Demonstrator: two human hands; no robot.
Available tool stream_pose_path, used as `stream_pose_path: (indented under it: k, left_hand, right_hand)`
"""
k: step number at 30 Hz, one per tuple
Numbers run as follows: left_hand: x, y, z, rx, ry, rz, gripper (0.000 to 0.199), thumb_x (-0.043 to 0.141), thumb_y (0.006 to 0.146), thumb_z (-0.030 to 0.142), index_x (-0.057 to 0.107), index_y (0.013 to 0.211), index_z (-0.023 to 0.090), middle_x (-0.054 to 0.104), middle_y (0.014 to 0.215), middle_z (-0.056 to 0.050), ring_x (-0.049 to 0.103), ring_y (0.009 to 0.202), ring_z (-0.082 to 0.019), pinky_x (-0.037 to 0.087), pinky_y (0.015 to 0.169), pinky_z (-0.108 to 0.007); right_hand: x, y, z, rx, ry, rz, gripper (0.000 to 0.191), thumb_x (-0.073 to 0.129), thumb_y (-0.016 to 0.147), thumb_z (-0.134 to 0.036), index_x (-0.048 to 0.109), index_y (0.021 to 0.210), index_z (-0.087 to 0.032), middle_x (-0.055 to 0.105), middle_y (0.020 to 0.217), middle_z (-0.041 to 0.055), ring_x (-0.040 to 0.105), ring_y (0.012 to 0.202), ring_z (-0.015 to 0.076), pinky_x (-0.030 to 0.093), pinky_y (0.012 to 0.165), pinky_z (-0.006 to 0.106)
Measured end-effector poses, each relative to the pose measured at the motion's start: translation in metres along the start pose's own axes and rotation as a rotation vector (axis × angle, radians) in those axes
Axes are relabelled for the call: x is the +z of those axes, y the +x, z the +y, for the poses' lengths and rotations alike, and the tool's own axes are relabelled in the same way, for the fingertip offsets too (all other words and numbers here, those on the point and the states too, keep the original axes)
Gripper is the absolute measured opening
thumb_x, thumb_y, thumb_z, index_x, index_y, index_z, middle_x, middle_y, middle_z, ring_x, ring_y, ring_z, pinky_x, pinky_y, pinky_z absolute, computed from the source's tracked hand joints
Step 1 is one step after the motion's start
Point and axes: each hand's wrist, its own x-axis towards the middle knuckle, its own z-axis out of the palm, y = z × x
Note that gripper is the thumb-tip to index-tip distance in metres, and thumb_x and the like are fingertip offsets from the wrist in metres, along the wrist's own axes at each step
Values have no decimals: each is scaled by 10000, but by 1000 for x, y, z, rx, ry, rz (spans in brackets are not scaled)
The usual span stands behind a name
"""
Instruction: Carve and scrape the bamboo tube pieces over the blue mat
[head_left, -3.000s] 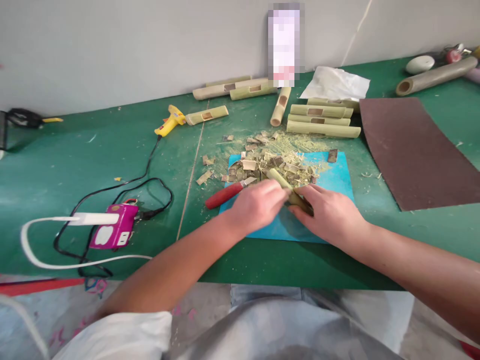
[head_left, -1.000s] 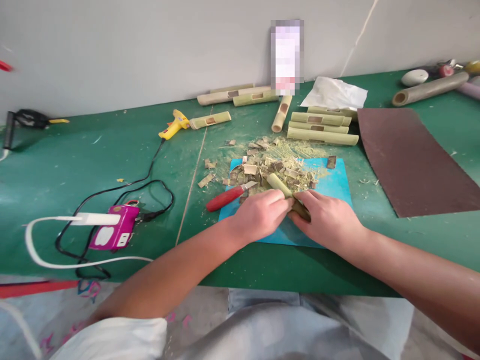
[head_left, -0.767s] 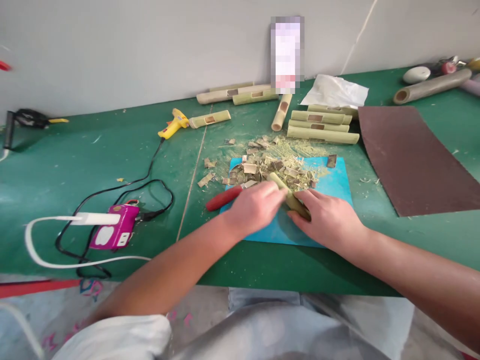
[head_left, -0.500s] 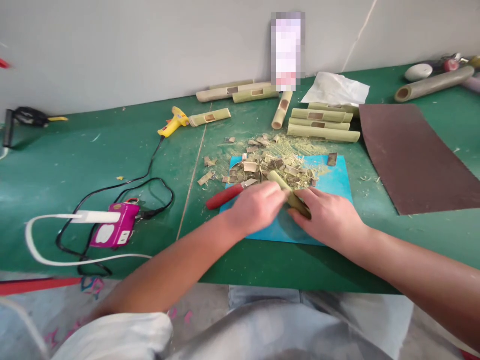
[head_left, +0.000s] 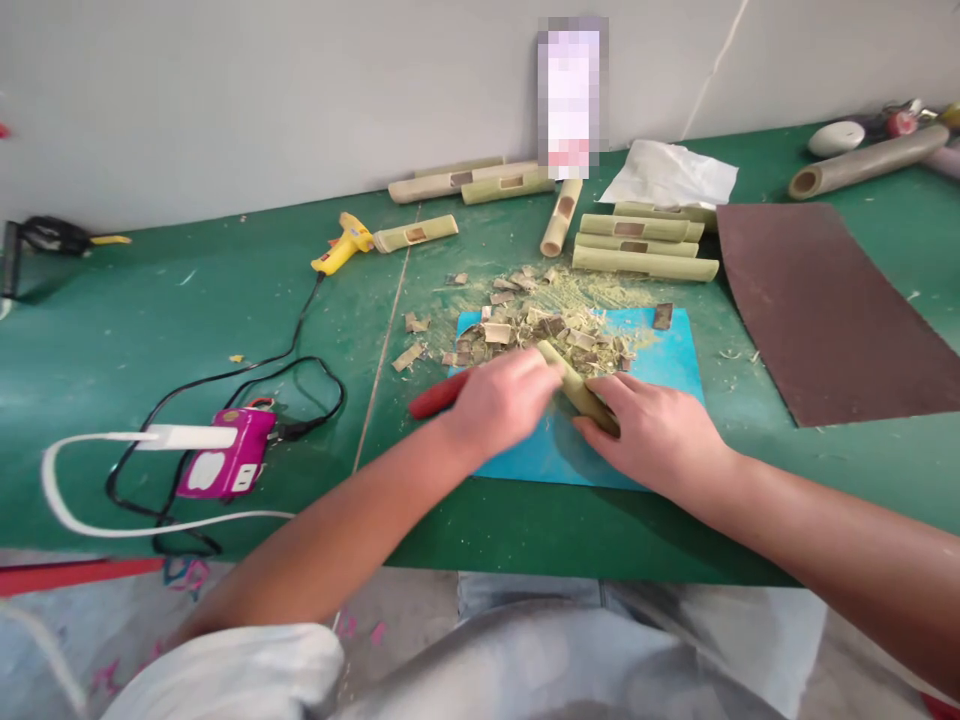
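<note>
A pale green bamboo tube (head_left: 576,382) slants across a blue mat (head_left: 600,458). My right hand (head_left: 656,425) is closed round its lower end, thumb and fingers on either side. My left hand (head_left: 514,395) is closed against the tube's upper left side; anything inside its fingers is hidden. Under that hand, a red-handled tool (head_left: 436,396) lies partly covered, with only its handle showing. Beyond both hands, bamboo chips (head_left: 496,333) and shavings are heaped over the back of the mat and the green table (head_left: 420,500).
Several notched bamboo tubes (head_left: 645,263) lie at the back. A yellow glue gun (head_left: 345,244) is at left, its black cord looping by a purple power block (head_left: 229,452). At right are a brown sheet (head_left: 840,310) and a thick tube (head_left: 870,165). A blurred-out phone-like panel (head_left: 571,100) leans on the wall.
My left hand has slid up and left along the bamboo tube, uncovering more of its middle and covering the red-handled tool's metal part. My right hand stays on the lower end.
</note>
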Motion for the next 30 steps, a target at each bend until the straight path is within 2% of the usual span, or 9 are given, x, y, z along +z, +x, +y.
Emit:
stream_pose_path:
  k: [2,7,11,14,16,20,24,28,30]
  left_hand:
    - [0,-1,2,74,-22,-36,346,376,1012,242,660,839,146,562,689,-24,546,655,-128,448,637,-240]
    - [3,-2,4,-26,-15,49,301,393,1010,237,665,933,135,604,747,-41,589,704,-131,479,656,-237]
    - [4,-2,2,71,-25,20,296,412,1004,249,679,914,156,609,729,-32,596,694,-126,488,659,-234]
    - [4,-3,-3,-32,-4,77,280,419,1002,246,678,960,148,642,779,-43,612,718,-126,490,656,-231]
    - [4,-4,-4,-45,-4,77,270,428,1000,249,677,972,148,642,779,-41,610,717,-127,486,654,-232]
    - [2,-6,4,59,-56,-13,293,413,1006,261,679,933,161,603,727,-24,590,693,-124,477,651,-233]
    - [1,-4,5,-59,-34,18,332,384,1016,261,670,889,148,585,727,-28,574,677,-120,461,625,-229]
    - [2,-3,2,51,-71,-21,322,380,1015,257,678,938,162,588,720,-22,574,672,-116,452,615,-220]
    - [2,-3,1,-21,-34,43,299,400,1010,252,676,947,153,616,765,-36,590,710,-126,460,628,-225]
  right_hand:
    - [0,0,0,-4,7,1,230,502,876,-416,583,893,-202,648,850,25,576,674,161,232,543,299]
    - [-1,2,1,22,48,-22,227,572,828,-409,588,896,-193,630,882,32,574,704,161,270,559,288]
    - [-1,3,2,20,162,-35,165,562,822,-355,578,853,-193,603,850,22,541,681,139,308,585,278]
    - [-2,3,2,52,224,-30,167,554,819,-371,569,806,-205,574,774,1,513,655,132,305,578,276]
    - [-3,3,1,66,218,-26,175,554,813,-381,568,786,-209,567,764,-3,495,636,127,293,566,278]
    - [-3,3,1,56,175,0,191,539,817,-374,575,751,-199,562,786,8,469,610,116,290,566,280]
    - [-1,2,2,51,181,11,201,527,829,-372,602,779,-192,573,811,15,482,619,118,305,575,281]
    - [-2,2,1,36,156,-7,192,523,827,-357,598,781,-186,580,815,19,489,622,120,304,576,284]
    - [-4,2,0,49,151,-13,203,518,834,-370,605,806,-188,593,835,21,499,631,125,296,568,287]
